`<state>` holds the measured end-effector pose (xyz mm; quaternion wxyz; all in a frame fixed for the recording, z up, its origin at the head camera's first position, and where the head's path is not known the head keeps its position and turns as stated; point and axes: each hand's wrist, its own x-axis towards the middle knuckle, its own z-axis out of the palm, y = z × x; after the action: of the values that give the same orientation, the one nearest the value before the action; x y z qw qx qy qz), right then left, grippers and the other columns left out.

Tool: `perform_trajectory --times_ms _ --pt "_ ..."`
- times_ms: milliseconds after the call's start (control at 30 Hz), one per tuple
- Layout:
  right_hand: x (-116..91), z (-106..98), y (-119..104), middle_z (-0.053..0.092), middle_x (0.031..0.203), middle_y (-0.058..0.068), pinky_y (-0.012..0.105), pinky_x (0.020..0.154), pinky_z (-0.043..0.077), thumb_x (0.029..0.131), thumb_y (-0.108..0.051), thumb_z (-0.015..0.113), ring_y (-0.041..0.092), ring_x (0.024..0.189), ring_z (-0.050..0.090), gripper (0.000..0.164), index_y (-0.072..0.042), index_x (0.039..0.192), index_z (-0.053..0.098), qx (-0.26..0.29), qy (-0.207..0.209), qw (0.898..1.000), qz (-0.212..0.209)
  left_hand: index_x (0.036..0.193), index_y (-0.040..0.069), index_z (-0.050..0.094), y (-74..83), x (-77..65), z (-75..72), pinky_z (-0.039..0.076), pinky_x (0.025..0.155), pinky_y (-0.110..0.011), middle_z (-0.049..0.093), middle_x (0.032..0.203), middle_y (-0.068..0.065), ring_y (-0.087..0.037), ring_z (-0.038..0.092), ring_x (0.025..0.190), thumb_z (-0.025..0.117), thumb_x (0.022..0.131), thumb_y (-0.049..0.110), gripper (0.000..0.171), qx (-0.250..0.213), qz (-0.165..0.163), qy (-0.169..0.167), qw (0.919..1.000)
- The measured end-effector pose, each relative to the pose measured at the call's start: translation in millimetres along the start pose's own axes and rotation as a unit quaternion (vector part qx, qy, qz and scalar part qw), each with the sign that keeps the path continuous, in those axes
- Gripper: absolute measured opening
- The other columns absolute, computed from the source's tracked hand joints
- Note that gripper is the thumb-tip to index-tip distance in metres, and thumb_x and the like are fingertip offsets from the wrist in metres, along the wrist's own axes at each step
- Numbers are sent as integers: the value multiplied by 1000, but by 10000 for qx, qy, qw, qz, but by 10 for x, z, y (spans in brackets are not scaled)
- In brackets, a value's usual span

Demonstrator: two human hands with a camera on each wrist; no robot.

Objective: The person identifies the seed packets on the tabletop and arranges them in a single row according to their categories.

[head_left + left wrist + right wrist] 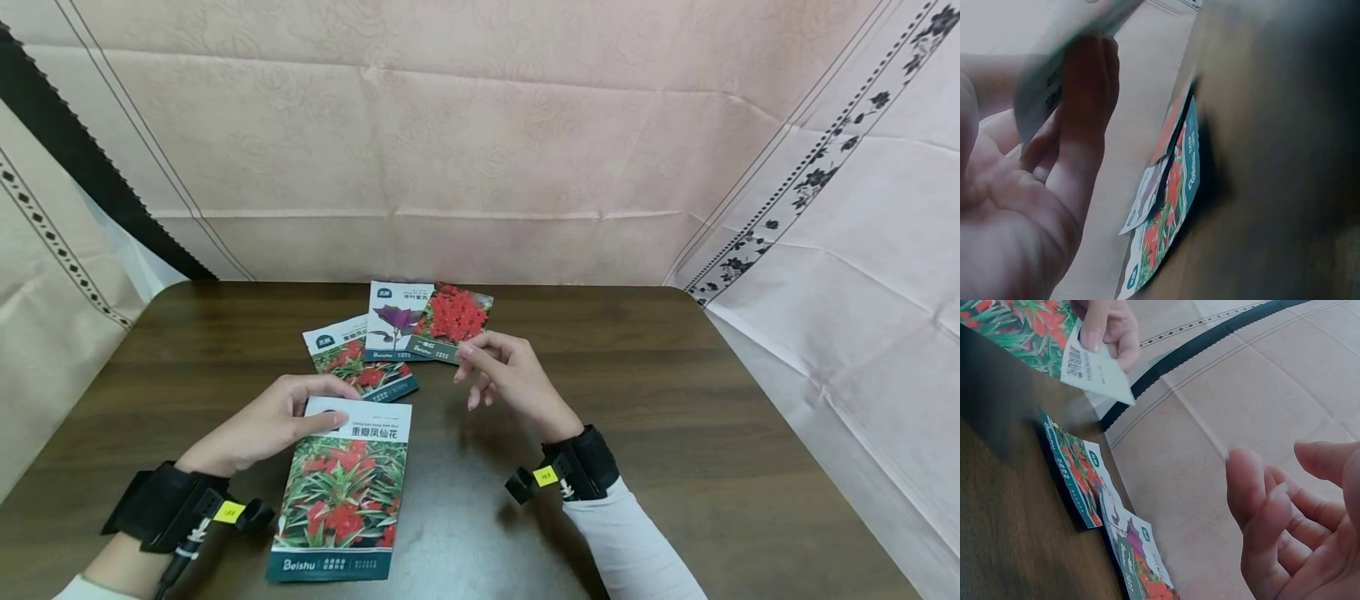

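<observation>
My left hand (273,422) pinches a seed packet (341,492) by its top edge, thumb in front and fingers behind. Red flowers and green leaves cover its front, over a teal "Beishu" band. The left wrist view catches this packet (1040,103) nearly edge-on between thumb and fingers. Loosely bent and holding nothing, my right hand (517,379) hovers by a packet with a cluster of red flowers (457,312); in the right wrist view the thumb stands apart from the fingers. Partly under that packet lies one with a purple flower (393,317).
Another packet with red flowers (345,350) lies at the left of the overlapping group, toward the back of the brown wooden table (675,467). Pale patterned cloth (450,150) hangs behind the table's far edge. Both wrists wear black straps with small cameras.
</observation>
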<state>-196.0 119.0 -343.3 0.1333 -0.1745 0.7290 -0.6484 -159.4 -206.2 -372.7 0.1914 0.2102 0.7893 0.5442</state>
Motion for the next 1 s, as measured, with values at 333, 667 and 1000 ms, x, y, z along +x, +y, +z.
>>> perform_trajectory --times_ms 333,667,1000 --pt "3 -18 -12 68 85 9 25 49 46 98 -29 58 17 54 64 26 -6 108 63 8 -3 10000 -18 115 6 62 -50 -13 -41 55 75 -30 62 114 -18 -17 64 92 64 94 21 26 492 -30 -123 9987" --pt "15 -8 -15 67 84 8 24 48 43 98 -29 57 17 52 63 34 2 112 60 64 -53 10000 -50 99 10 64 -72 -74 -175 51 72 -25 70 97 -5 -11 63 84 67 91 21 15 1208 135 -467 9915" --pt "2 -17 -15 67 85 8 24 48 43 98 -29 57 17 53 63 25 -7 108 63 77 -39 9999 -62 94 14 65 -91 -89 -206 48 71 -25 69 92 0 -14 61 81 67 91 24 11 1412 2 -888 9860"
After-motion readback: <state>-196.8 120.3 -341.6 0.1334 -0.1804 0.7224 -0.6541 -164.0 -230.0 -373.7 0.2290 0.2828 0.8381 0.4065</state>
